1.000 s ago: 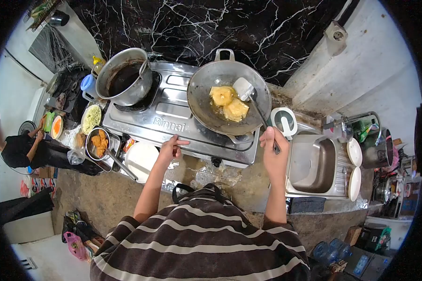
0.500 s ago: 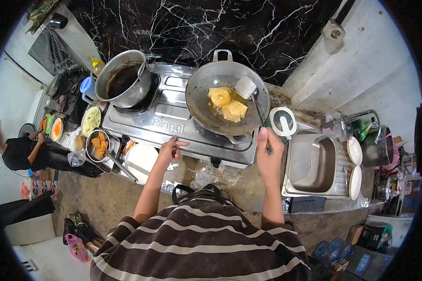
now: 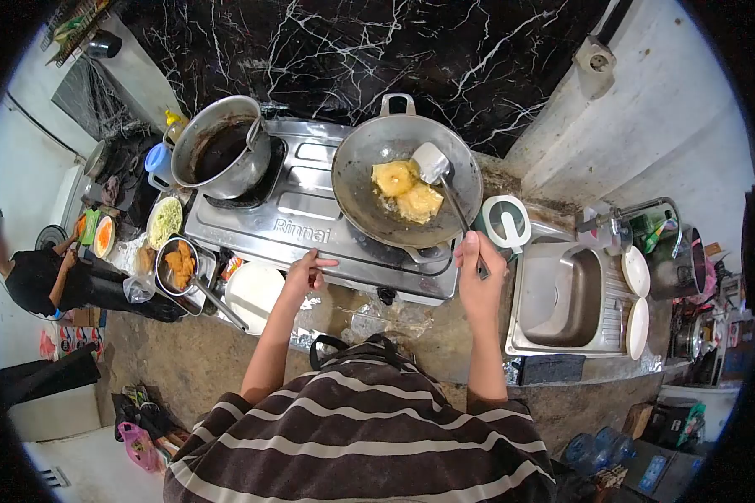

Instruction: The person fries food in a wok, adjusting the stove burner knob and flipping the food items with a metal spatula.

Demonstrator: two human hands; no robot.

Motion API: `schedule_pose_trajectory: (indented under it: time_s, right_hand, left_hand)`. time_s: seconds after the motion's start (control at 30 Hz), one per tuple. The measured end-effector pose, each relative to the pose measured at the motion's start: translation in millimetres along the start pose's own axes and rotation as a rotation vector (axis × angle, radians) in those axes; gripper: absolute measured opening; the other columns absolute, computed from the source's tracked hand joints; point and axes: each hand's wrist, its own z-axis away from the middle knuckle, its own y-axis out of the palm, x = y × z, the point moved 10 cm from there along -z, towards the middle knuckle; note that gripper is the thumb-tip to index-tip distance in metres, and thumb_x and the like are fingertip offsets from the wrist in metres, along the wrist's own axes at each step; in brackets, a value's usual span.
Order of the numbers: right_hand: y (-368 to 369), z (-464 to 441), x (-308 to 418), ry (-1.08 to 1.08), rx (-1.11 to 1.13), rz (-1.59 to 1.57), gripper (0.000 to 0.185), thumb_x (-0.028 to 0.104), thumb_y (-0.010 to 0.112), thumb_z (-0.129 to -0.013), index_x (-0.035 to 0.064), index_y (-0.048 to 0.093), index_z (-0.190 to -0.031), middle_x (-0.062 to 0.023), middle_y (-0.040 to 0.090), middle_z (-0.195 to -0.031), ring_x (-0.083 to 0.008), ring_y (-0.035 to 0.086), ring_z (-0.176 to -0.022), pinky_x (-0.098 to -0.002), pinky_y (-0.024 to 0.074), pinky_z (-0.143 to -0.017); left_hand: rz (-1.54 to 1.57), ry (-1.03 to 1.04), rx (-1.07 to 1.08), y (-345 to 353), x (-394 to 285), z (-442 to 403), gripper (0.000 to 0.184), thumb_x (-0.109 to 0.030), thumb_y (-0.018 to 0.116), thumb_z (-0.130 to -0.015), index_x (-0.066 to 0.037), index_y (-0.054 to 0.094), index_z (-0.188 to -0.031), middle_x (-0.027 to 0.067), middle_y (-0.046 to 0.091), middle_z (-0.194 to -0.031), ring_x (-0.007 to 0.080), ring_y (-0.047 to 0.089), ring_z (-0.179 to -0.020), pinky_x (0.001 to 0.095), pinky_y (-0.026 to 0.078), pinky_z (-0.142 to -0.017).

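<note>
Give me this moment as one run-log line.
right hand: holding spatula | wok: spatula beside two yellow pieces | left hand: nothing visibly held, near stove

I see a loose dark brown top crossed by pale greyish stripes that ripple with the folds of the cloth. Its short sleeves carry the same striping. A black strap loops out at the front edge. Forearms, left hand and right hand are bare.
</note>
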Motion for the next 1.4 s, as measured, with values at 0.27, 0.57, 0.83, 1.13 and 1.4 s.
schedule_pose_trajectory:
  time_s: [0.27,0.57,0.83,1.13,1.4]
  right_hand:
    - [-2,3,3,-0.069,-0.073,0.071,0.039,0.025,0.048,-0.100,-0.0019,0.053,-0.073,-0.0025,0.052,-0.064,-0.0081,0.047,-0.058,-0.0242,0.0373,-0.055]
    - [-3,5,7,-0.042,-0.079,0.103,0.039,0.025,0.048,-0.100,-0.0021,0.054,-0.073,-0.0020,0.053,-0.063,-0.0076,0.048,-0.058,-0.0239,0.0382,-0.055]
    - [-5,6,1,0.056,-0.053,0.159,0.035,0.024,0.047,-0.100,-0.0044,0.053,-0.080,-0.0077,0.055,-0.068,-0.0151,0.052,-0.061,-0.0287,0.0411,-0.060]
    - [-6,7,-1,0.055,-0.085,0.106,0.036,0.024,0.046,-0.100,-0.0030,0.053,-0.078,-0.0066,0.053,-0.065,-0.0139,0.051,-0.061,-0.0282,0.0406,-0.060]
    - [-7,4,-1,0.059,-0.092,0.016,0.037,0.026,0.046,-0.100,-0.0037,0.052,-0.078,-0.0057,0.052,-0.064,-0.0131,0.051,-0.061,-0.0286,0.0409,-0.059]
  left_hand:
    - [0.005,-0.007,-0.009,4,-5,5,0.057,-0.042,0.035,-0.100,0.002,0.071,-0.097,-0.0008,0.042,-0.045,0.0089,0.038,-0.041,0.0238,0.029,-0.042]
    - [-0.012,-0.004,-0.034,5,-7,8,0.055,-0.038,0.034,-0.102,0.005,0.068,-0.098,-0.0023,0.034,-0.046,0.0107,0.032,-0.043,0.0257,0.027,-0.046]
    - [-0.048,0.009,-0.027,7,-10,11,0.055,-0.038,0.034,-0.102,0.005,0.068,-0.100,-0.0021,0.035,-0.047,0.0105,0.033,-0.044,0.0257,0.028,-0.047]
    - [-0.012,-0.001,-0.032,6,-8,9,0.055,-0.037,0.034,-0.102,0.006,0.068,-0.100,-0.0013,0.037,-0.048,0.0106,0.035,-0.045,0.0250,0.028,-0.047]
    - [-0.007,0.002,-0.038,7,-10,10,0.054,-0.036,0.034,-0.102,0.006,0.068,-0.099,-0.0011,0.037,-0.047,0.0107,0.034,-0.044,0.0251,0.028,-0.046]
